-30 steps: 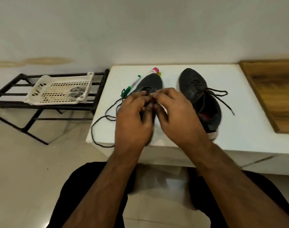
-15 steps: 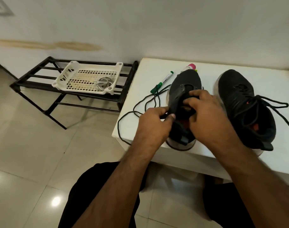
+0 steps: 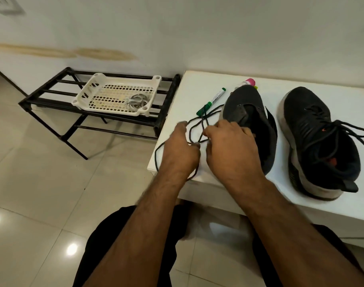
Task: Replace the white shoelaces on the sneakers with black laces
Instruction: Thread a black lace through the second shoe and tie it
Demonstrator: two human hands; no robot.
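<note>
Two dark grey sneakers stand on a white table. The left sneaker has no lace and its tongue is open. The right sneaker is threaded with a black lace. A loose black lace lies in loops on the table's left corner, one loop hanging over the edge. My left hand and my right hand are both over this lace, left of the unlaced sneaker. My left fingertips pinch it. My right fingers touch the lace, their grip hidden. White laces lie in a white basket.
The white plastic basket sits on a low black metal rack left of the table. A green marker and a pink-capped item lie behind the left sneaker. A tiled floor and my dark-clothed knees are below.
Both hands have left the unlaced sneaker and moved left onto the loose black lace. The view has swung left and down, so the rack and floor show more.
</note>
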